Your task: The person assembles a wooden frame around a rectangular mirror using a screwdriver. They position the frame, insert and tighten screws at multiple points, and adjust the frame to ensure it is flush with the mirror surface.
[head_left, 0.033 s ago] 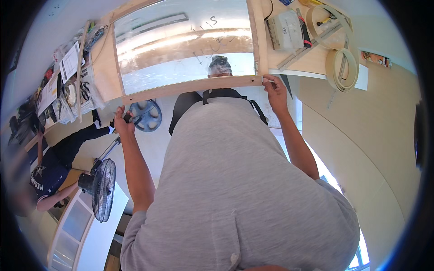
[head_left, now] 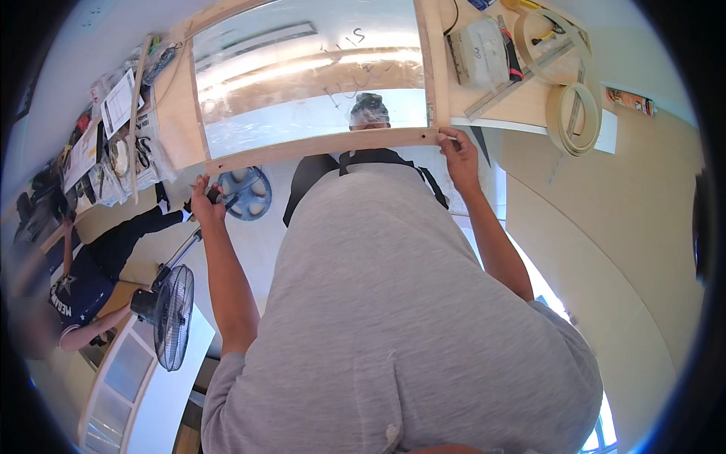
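Observation:
A mirror-like panel point(head_left: 265, 83), covered in clear film with dark handwriting, lies in a wooden frame on the bench. Along its near edge runs a long, thin wooden strip point(head_left: 325, 147), with a small dark hole near each end. My right hand point(head_left: 460, 155) has its fingers pinched at the strip's right end. At the other end, just below the corner, my left hand point(head_left: 206, 203) is curled with the fingertips close to the strip. A dark part shows beside its fingers; I cannot tell whether it is held or belongs to the fan stand behind.
On the right lie coiled edging tape point(head_left: 560, 125), a metal square point(head_left: 522, 79) and a wrapped block point(head_left: 482, 53). Papers and bagged tools point(head_left: 121, 151) crowd the left side. A standing fan point(head_left: 174, 318) is at my left, and a co-worker point(head_left: 91, 265) is beyond it.
My right fingers have shifted slightly and closed in at the strip's right end. The view has moved a little; the left hand stays in place.

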Demonstrator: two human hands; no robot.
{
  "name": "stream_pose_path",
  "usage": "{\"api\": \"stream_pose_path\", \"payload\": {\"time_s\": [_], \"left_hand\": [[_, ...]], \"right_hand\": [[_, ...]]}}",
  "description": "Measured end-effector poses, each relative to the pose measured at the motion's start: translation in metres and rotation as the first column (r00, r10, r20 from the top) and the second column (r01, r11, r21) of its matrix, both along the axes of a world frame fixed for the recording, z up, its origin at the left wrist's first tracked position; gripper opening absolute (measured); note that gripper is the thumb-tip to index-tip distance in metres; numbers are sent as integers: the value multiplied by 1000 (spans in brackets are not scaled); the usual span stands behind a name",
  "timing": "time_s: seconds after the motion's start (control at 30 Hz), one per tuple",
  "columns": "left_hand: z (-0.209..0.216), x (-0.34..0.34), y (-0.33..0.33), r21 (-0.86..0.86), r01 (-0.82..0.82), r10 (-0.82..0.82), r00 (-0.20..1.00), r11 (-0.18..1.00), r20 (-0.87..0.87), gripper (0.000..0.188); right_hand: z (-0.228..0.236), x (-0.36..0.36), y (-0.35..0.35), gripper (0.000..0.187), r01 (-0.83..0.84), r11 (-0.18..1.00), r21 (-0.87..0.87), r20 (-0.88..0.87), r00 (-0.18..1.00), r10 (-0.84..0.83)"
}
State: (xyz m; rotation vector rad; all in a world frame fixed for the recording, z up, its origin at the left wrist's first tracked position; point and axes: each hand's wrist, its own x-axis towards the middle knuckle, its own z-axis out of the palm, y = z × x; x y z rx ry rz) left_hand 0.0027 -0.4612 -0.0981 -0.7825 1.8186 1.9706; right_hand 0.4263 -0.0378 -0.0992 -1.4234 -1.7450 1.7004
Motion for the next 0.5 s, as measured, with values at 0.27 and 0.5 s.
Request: {"api": "stream_pose_path", "payload": {"time_s": [0.27, 0.5], "left_hand": [[1, -11, 39, -148, 189, -216, 956, 971, -197, 15], [12, -15, 54, -222, 171, -194, 977, 960, -88, 9]], "right_hand": [[-14, -20, -2, 22, 90, 995, 45, -4, 996, -90], [-11, -30, -11, 25, 215, 977, 20, -34, 976, -214]]}}
